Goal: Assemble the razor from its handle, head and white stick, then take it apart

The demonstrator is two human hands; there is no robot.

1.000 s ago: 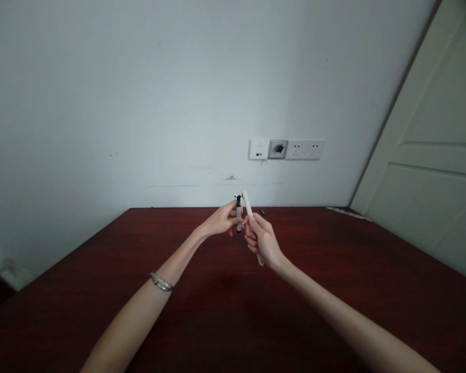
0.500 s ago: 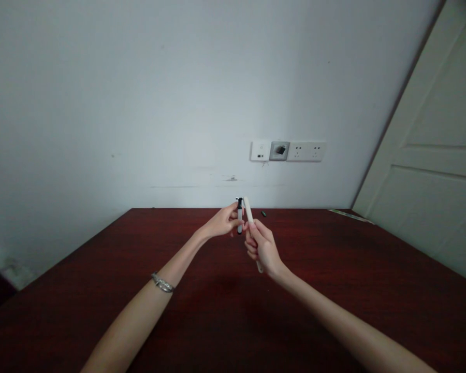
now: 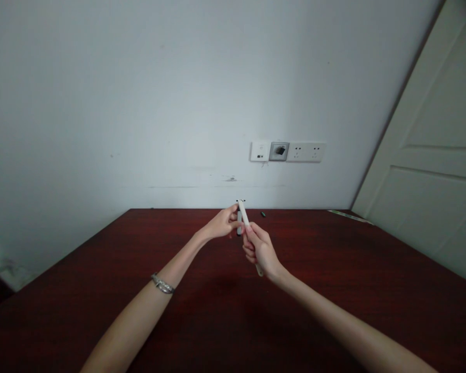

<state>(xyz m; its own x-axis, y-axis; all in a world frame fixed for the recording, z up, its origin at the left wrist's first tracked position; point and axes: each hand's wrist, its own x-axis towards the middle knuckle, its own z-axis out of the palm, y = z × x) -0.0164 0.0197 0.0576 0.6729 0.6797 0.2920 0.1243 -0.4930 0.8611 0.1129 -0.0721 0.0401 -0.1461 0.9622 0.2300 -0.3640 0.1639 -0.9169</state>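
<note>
Fingers of my left hand point(image 3: 224, 224) are closed on a slim grey and black razor-like tool point(image 3: 239, 229), held upright above the table. Its thin black head spreads sideways at the top, like a T. My right hand point(image 3: 261, 248) is wrapped round a long white stick point(image 3: 244, 213) with a rounded top and a small hole at its lower end. The stick leans left across the front of the tool and hides part of it. Whether the two touch I cannot tell.
A dark red wooden table point(image 3: 202, 300) reaches to the white wall. Near its back edge lies a small dark green piece point(image 3: 263, 214). A flat patterned strip point(image 3: 350, 216) rests at the back right. Wall sockets point(image 3: 305, 152) and a pale door point(image 3: 431, 186) are beyond.
My right hand has shifted slightly left, bringing the white stick from beside the grey and black tool to in front of its upper part. My left hand has hardly moved.
</note>
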